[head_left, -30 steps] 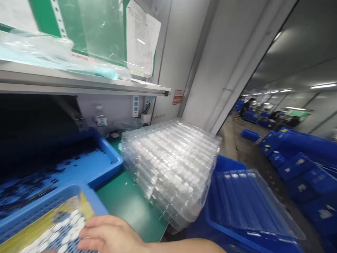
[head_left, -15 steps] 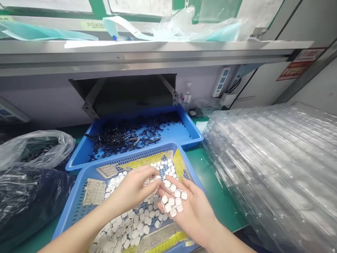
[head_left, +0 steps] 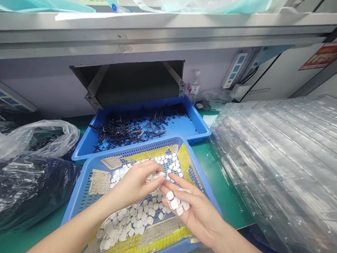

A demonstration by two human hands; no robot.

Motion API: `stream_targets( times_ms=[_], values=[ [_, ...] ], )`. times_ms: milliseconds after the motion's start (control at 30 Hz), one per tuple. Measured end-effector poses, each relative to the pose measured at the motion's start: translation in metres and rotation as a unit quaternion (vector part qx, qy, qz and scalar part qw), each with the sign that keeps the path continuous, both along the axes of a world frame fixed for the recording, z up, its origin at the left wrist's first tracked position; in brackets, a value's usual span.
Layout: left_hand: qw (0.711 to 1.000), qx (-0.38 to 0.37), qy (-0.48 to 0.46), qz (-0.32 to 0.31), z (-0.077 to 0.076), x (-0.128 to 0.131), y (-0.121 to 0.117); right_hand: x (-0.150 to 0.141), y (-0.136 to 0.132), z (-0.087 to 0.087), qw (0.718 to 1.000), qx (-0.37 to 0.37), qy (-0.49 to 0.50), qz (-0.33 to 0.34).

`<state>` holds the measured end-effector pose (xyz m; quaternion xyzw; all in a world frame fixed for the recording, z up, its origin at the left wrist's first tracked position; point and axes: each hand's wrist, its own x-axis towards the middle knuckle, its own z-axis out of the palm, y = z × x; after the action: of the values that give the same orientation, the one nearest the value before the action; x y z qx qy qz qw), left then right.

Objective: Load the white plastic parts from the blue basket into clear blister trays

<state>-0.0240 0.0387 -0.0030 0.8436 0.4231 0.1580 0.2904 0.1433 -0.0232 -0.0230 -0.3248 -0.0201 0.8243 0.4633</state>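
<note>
A: Quick, big stuff first.

B: Green counter (head_left: 226, 193), metal shelf (head_left: 158, 31) running across above it. Stack of clear trays (head_left: 284, 158) on the right, overlapping the counter's edge in this view.

A: Containers?

B: Perforated blue basket (head_left: 147, 144) front and centre, yellow and grey patches along its inside. Right behind it, blue tray (head_left: 181, 125) with lots of small black parts. Can't tell if basket and tray rims touch. Dark bag (head_left: 34, 189) to the left, just beside the basket, clear plastic bunched at its top.

A: Hands?

B: Both over the basket. Left hand (head_left: 142, 177) comes in from lower left, back of it facing up. Right hand (head_left: 196, 207) from lower right, palm up, cupped. Fingertips meet or nearly meet, can't tell which.

A: Smaller things?

B: Power strip (head_left: 235, 70) on the back wall, below the shelf. Bottle (head_left: 195, 86) left of that, behind the tray's right corner.

A: Smallest, and the fingers?

B: White pieces (head_left: 173, 203). Most are loose in the basket, piled thickest at the near left. Left fingers clamped on a few. Right fingers slightly apart, a small cluster lying on them, thumb bent over it.
</note>
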Motion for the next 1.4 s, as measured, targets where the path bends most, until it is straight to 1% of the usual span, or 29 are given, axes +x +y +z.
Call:
stream_targets(
  times_ms=[267, 367, 467, 533, 600, 700, 767, 833, 900, 967, 1067, 1133, 1200, 1267, 1333, 1400],
  values=[
    [1.0, -0.023, -0.006, -0.007, -0.001, -0.002, -0.001, -0.001, 0.002, 0.003, 1.0, 0.001, -0.004, 0.008],
    [0.999, -0.036, -0.018, -0.004, 0.001, -0.002, 0.0, 0.0, 0.002, 0.002, 1.0, -0.001, 0.001, 0.009],
    [0.995, -0.084, -0.051, 0.011, 0.006, -0.001, 0.002, 0.0, 0.002, 0.001, 1.0, -0.008, 0.013, 0.005],
    [0.985, -0.145, -0.081, 0.035, 0.009, -0.001, 0.003, 0.0, 0.002, 0.0, 1.0, -0.029, 0.009, -0.002],
    [0.964, -0.231, -0.117, 0.067, 0.009, 0.001, 0.002, 0.001, 0.002, -0.001, 0.999, -0.049, 0.0, 0.0],
    [0.909, -0.359, -0.186, 0.101, 0.004, 0.006, -0.001, 0.001, 0.002, -0.002, 0.998, -0.045, -0.001, 0.034],
    [0.874, -0.418, -0.221, 0.113, 0.001, 0.011, -0.005, 0.002, 0.001, -0.002, 0.998, -0.017, -0.027, 0.055],
    [0.85, -0.456, -0.235, 0.123, -0.002, 0.015, -0.009, 0.003, 0.0, 0.0, 0.993, 0.031, -0.095, 0.066],
    [0.836, -0.475, -0.242, 0.133, -0.003, 0.019, -0.013, 0.003, 0.0, 0.002, 0.974, 0.094, -0.193, 0.077],
    [0.832, -0.476, -0.246, 0.144, -0.003, 0.022, -0.016, 0.001, -0.001, 0.004, 0.936, 0.159, -0.301, 0.09],
    [0.846, -0.441, -0.26, 0.146, -0.005, 0.024, -0.021, -0.001, 0.0, 0.007, 0.872, 0.214, -0.428, 0.105],
    [0.862, -0.406, -0.274, 0.132, -0.005, 0.025, -0.022, -0.002, 0.001, 0.007, 0.846, 0.228, -0.469, 0.111],
    [0.871, -0.383, -0.283, 0.12, -0.005, 0.026, -0.023, -0.001, 0.001, 0.005, 0.828, 0.25, -0.49, 0.111],
    [0.875, -0.374, -0.282, 0.119, -0.005, 0.026, -0.024, 0.001, 0.0, 0.003, 0.814, 0.268, -0.505, 0.104],
    [0.876, -0.376, -0.275, 0.122, -0.004, 0.026, -0.024, 0.003, 0.0, 0.002, 0.807, 0.271, -0.516, 0.097],
    [0.875, -0.383, -0.269, 0.124, -0.004, 0.025, -0.024, 0.004, -0.001, 0.001, 0.806, 0.269, -0.519, 0.093]
  ],
)
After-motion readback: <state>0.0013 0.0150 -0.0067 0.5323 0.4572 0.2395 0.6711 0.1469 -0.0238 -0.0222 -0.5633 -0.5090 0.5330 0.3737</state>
